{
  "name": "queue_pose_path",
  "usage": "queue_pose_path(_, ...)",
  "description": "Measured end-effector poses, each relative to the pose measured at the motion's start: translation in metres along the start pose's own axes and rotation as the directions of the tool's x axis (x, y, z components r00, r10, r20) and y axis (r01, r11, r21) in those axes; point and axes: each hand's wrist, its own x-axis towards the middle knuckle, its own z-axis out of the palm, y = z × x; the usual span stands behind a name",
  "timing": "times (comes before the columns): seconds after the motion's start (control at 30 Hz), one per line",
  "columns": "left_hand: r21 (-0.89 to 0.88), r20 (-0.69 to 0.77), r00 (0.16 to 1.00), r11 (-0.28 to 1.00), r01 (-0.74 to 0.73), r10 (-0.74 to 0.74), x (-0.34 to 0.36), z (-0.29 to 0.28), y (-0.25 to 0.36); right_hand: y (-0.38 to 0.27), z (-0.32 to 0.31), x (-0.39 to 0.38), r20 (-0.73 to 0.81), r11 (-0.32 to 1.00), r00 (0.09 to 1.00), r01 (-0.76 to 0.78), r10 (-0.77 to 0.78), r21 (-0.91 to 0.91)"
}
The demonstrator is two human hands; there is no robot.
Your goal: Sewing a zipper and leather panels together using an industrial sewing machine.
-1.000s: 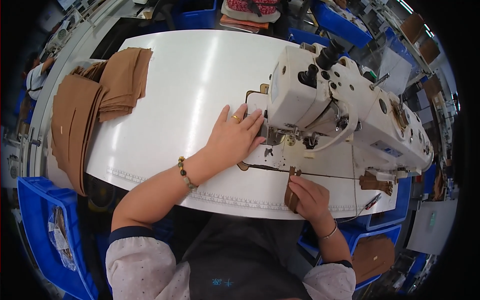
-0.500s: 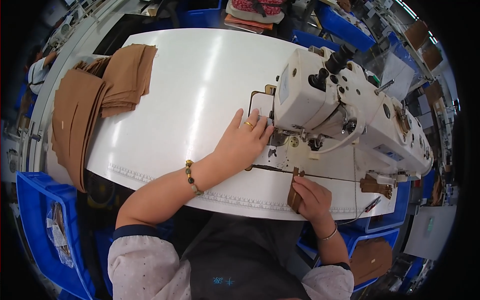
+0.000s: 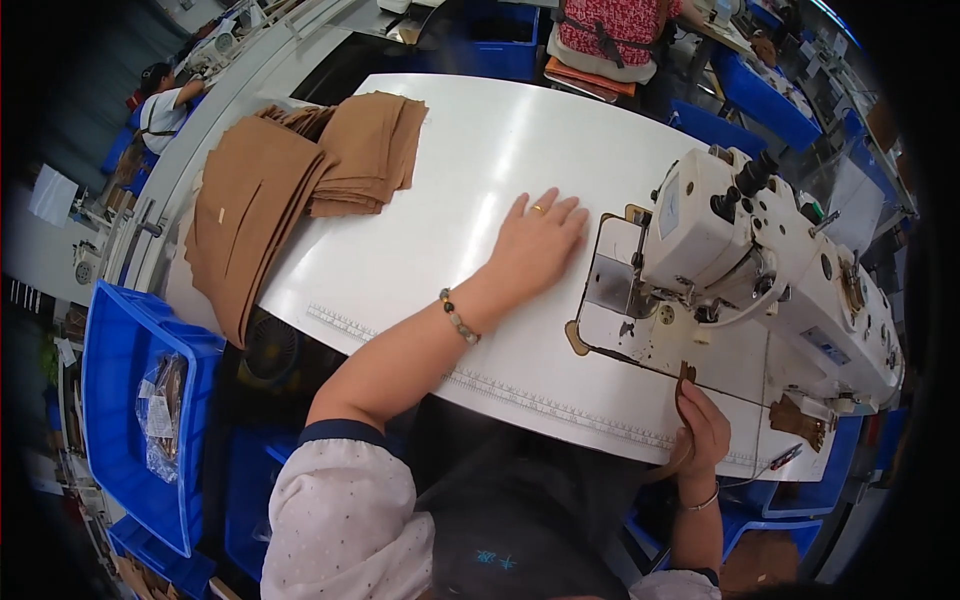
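My left hand (image 3: pixel 538 237) lies flat on the white table (image 3: pixel 470 150), fingers stretched out, just left of the sewing machine's bed plate (image 3: pixel 611 290) and holding nothing. My right hand (image 3: pixel 702 428) grips a long brown strip (image 3: pixel 686 377), likely zipper tape, at the table's front edge; its lower part hangs toward me. The white sewing machine (image 3: pixel 700 230) stands on the right. Two stacks of brown cut pieces (image 3: pixel 250 215) lie at the left. More short brown strips (image 3: pixel 795 420) and a small red-and-silver tool (image 3: pixel 785 457) lie right of my right hand.
Blue bins stand at the lower left (image 3: pixel 110 400), behind the table (image 3: pixel 750 90) and under it at the right (image 3: pixel 810 530). A co-worker (image 3: pixel 160 115) sits at the far upper left. A chair with a red cushion (image 3: pixel 605 35) is behind the table, another person's arm beside it.
My left hand has moved left and back, off the bed plate onto the table. My right hand has drawn the brown strip toward the front edge. The whole view has shifted.
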Motion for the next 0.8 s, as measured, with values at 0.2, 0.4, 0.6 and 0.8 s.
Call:
queue_pose_path(0.2,0.443,-0.082,0.899,0.792,0.42,-0.431,0.01,-0.066,-0.139,0.0,-0.001,0.0,0.049,0.999,0.998,-0.042,0.043,-0.012)
queue_pose_path(0.4,0.546,-0.079,0.75,0.6,0.584,-0.657,0.01,-0.084,-0.2,0.003,0.003,0.006,0.042,1.0,0.999,-0.006,0.006,-0.013)
queue_pose_path(0.6,0.553,-0.154,0.818,0.638,0.536,-0.554,0.003,-0.078,-0.204,0.003,0.005,0.006,0.04,0.999,0.999,-0.008,0.009,-0.031)
queue_pose_path(0.8,0.57,-0.132,0.862,0.674,0.47,-0.489,-0.01,-0.082,-0.205,0.002,0.006,0.008,0.03,1.0,1.0,-0.002,0.003,-0.026)
